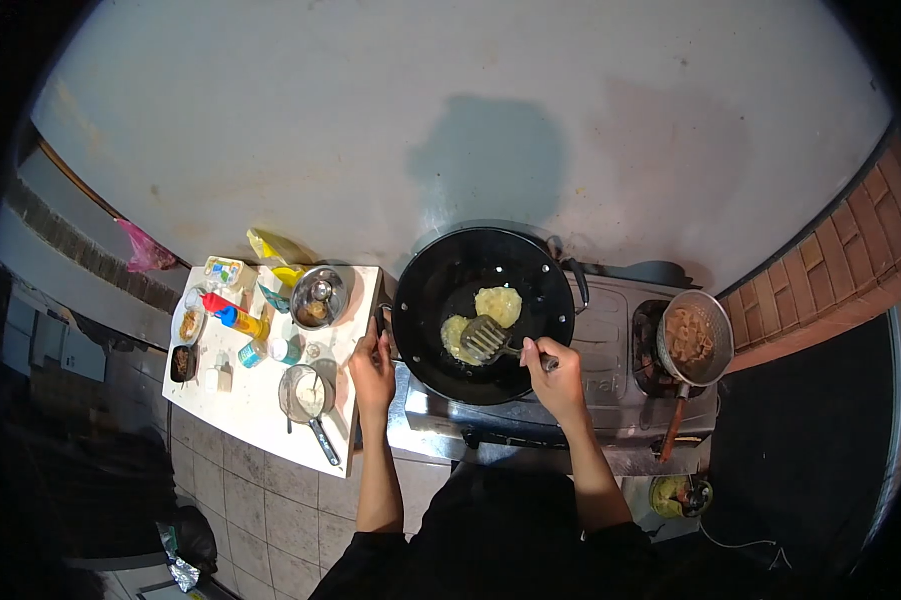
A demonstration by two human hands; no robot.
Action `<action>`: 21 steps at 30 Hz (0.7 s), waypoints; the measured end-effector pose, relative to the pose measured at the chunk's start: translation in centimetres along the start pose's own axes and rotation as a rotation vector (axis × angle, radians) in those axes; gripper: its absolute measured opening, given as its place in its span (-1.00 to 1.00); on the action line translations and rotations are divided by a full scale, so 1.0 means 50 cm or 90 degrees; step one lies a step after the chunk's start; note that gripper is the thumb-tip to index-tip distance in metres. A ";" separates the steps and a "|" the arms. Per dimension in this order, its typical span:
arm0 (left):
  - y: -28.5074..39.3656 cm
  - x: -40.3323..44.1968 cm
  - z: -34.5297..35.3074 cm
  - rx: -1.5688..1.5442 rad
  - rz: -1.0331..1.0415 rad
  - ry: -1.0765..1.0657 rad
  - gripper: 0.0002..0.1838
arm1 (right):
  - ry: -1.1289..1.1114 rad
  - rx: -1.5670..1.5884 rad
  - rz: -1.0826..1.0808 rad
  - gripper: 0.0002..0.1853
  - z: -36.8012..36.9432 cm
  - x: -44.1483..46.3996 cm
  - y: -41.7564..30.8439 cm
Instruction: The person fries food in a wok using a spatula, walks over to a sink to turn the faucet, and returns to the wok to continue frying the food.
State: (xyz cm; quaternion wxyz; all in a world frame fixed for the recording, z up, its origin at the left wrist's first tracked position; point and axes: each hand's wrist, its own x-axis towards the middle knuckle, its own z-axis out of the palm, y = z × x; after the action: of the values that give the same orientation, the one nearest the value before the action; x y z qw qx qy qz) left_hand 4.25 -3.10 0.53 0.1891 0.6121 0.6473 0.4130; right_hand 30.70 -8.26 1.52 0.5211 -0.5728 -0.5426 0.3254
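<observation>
A large black wok [426, 350] sits on the stove with two pale yellow patties inside. One patty [500, 306] lies toward the back; the other [457, 340] is partly covered by a slotted spatula [486, 338]. My right hand [555, 372] is closed round the spatula's handle at the wok's right side. At the wok's left side, my left hand [373, 368] is wrapped at the wok's handle [385, 318], which the fingers partly hide.
On the right burner stands a metal pan [691, 340] of brown food, its wooden handle toward me. The white table [261, 410] at left holds a metal bowl [319, 297], a strainer [306, 393], bottles and small dishes. A wall rises behind the stove.
</observation>
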 end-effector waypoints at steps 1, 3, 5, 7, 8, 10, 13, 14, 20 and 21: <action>-0.001 0.001 0.001 -0.005 0.003 0.003 -0.62 | 0.006 0.012 -0.010 -0.70 0.004 0.000 0.010; 0.004 0.001 -0.001 -0.007 0.013 0.007 -0.62 | 0.011 0.025 -0.021 -0.69 0.009 0.002 0.018; 0.007 0.000 -0.002 -0.009 0.022 0.010 -0.63 | 0.042 0.043 -0.039 -0.70 0.015 0.004 0.018; 0.006 0.000 -0.004 -0.015 -0.012 -0.008 -0.62 | 0.041 0.031 -0.029 -0.70 0.014 0.005 0.012; 0.005 0.001 -0.004 -0.013 -0.012 -0.008 -0.62 | 0.040 0.018 -0.019 -0.70 0.015 0.006 0.009; 0.000 0.002 -0.003 0.004 0.004 -0.003 -0.61 | 0.052 0.022 -0.018 -0.70 0.018 0.010 0.008; -0.001 0.002 -0.003 0.023 0.009 -0.002 -0.61 | 0.076 0.037 -0.018 -0.70 0.022 0.015 0.009; -0.003 0.002 -0.003 0.024 0.007 0.000 -0.61 | 0.089 0.048 -0.017 -0.71 0.023 0.015 0.010; 0.023 -0.001 -0.011 0.025 -0.006 -0.010 -0.61 | 0.104 0.025 -0.012 -0.69 0.031 0.013 0.026; 0.019 -0.001 -0.010 0.027 -0.003 -0.007 -0.61 | 0.104 0.025 -0.010 -0.69 0.031 0.013 0.024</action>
State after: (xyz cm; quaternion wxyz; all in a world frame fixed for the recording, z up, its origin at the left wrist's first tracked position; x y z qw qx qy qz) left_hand 4.50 -3.37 1.53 0.1805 0.6169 0.6562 0.3952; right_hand 29.74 -7.11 0.10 0.5772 -0.5826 -0.4967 0.2840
